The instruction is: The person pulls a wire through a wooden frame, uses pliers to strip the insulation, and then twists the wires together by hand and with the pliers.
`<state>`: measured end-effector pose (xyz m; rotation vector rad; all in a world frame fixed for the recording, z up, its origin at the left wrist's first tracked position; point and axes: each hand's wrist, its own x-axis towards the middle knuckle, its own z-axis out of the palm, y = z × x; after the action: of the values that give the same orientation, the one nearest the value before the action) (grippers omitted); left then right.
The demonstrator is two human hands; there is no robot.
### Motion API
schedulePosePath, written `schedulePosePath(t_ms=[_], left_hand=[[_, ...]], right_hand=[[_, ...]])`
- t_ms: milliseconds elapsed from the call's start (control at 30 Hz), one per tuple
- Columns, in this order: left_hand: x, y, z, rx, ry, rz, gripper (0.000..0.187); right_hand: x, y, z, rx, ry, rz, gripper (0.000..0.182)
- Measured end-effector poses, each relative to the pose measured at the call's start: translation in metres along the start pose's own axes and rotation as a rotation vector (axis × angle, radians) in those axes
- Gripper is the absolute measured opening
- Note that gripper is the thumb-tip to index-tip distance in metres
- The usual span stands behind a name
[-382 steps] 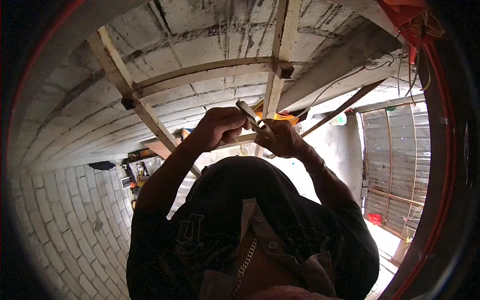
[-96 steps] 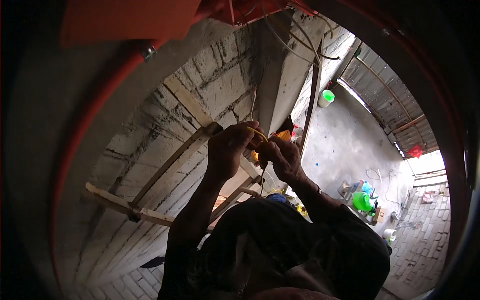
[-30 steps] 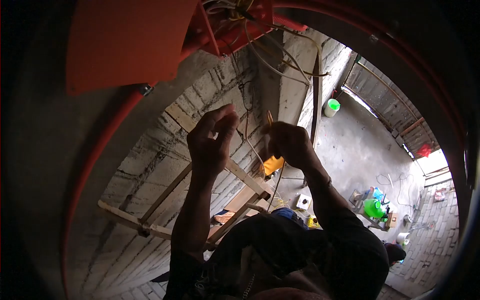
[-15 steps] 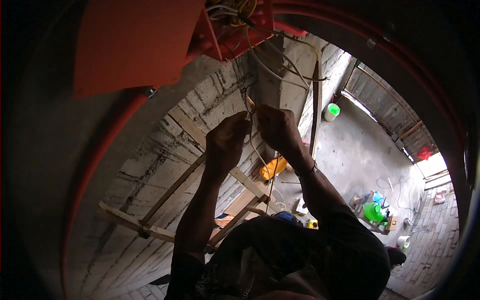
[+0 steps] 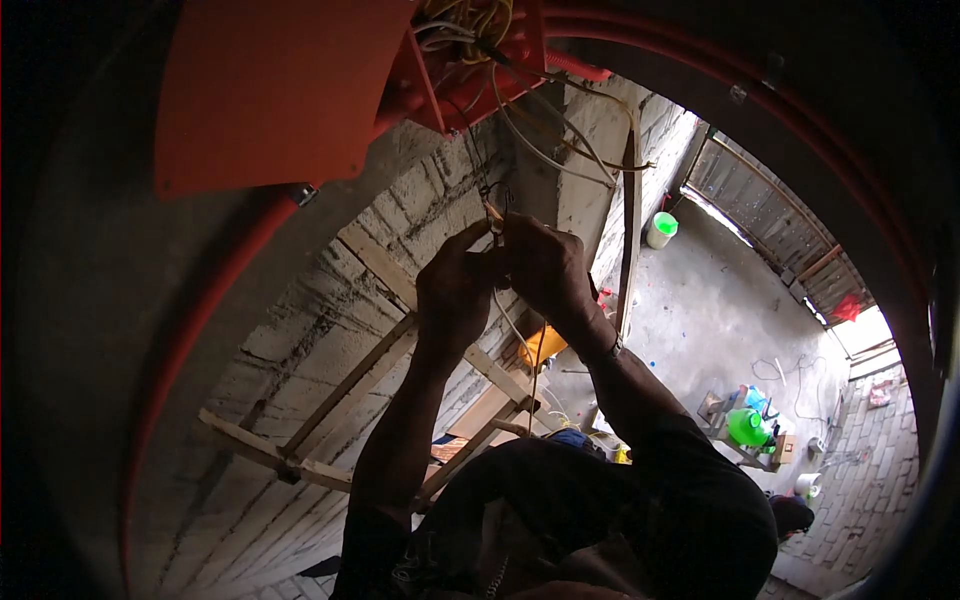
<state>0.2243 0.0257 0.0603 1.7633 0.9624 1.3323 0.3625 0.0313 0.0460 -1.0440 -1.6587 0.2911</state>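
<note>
Two hands raised together against the block wall (image 5: 330, 300), just below the open orange box (image 5: 300, 80) fixed at the wall's upper edge. Left hand (image 5: 455, 290) closed in a pinch, fingertips pressed on a thin wire (image 5: 487, 200) that drops from the box's lower right corner. Right hand (image 5: 545, 270) clenched close beside it, touching the left at the fingertips and gripping the same wire; hard to tell whether a small tool sits in that grip. Wire running up from the fingers into a tangle of pale and yellow cables (image 5: 470, 25) spilling out of the box, with a longer pale strand (image 5: 515, 335) hanging down past the wrists. More loose cables (image 5: 560, 130) looping from the box across the concrete column (image 5: 575, 190) at the wall's right edge. Wooden battens (image 5: 400, 330) nailed slantwise over the blocks beneath the forearms. Orange conduit (image 5: 190, 330) curving along the wall's left edge down from the box. Far below on the concrete floor (image 5: 700, 310), well apart from the hands: a green-lidded bucket (image 5: 660, 228) by the corrugated fence, a yellow bag (image 5: 545, 345) near the wall's foot, and a green container (image 5: 745, 427) among small clutter at the floor's right edge.
</note>
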Motion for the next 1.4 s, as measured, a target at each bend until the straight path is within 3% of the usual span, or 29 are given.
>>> schedulePosePath(t_ms=[167, 433, 600, 833, 1000, 1167, 1233, 1400], left_hand=[[0.003, 0.003, -0.006, -0.043, -0.018, -0.021, 0.042], [0.004, 0.001, -0.002, -0.06, -0.031, -0.162, 0.032], [0.004, -0.004, -0.003, -0.116, -0.056, -0.083, 0.031], [0.006, -0.005, -0.004, -0.014, -0.022, -0.08, 0.03], [0.005, -0.01, -0.003, -0.059, -0.015, -0.092, 0.028], [-0.001, -0.007, -0.001, -0.051, 0.015, -0.115, 0.027], [-0.001, -0.008, 0.0, 0.266, 0.068, 0.138, 0.025], [0.002, 0.007, 0.0, 0.553, 0.095, 0.27, 0.021]], right_hand=[[-0.001, -0.005, 0.003, 0.032, 0.069, -0.081, 0.026], [-0.006, -0.003, 0.0, 0.018, 0.085, -0.082, 0.025], [-0.012, 0.003, 0.0, -0.079, 0.092, -0.127, 0.021], [-0.026, 0.008, -0.001, -0.05, 0.038, -0.049, 0.017], [-0.033, -0.001, 0.001, 0.219, -0.012, 0.05, 0.016], [-0.041, 0.008, 0.012, 0.063, -0.028, 0.036, 0.019], [-0.042, 0.005, 0.014, 0.011, -0.042, 0.042, 0.023], [-0.055, -0.018, 0.021, -0.023, -0.148, 0.108, 0.035]])
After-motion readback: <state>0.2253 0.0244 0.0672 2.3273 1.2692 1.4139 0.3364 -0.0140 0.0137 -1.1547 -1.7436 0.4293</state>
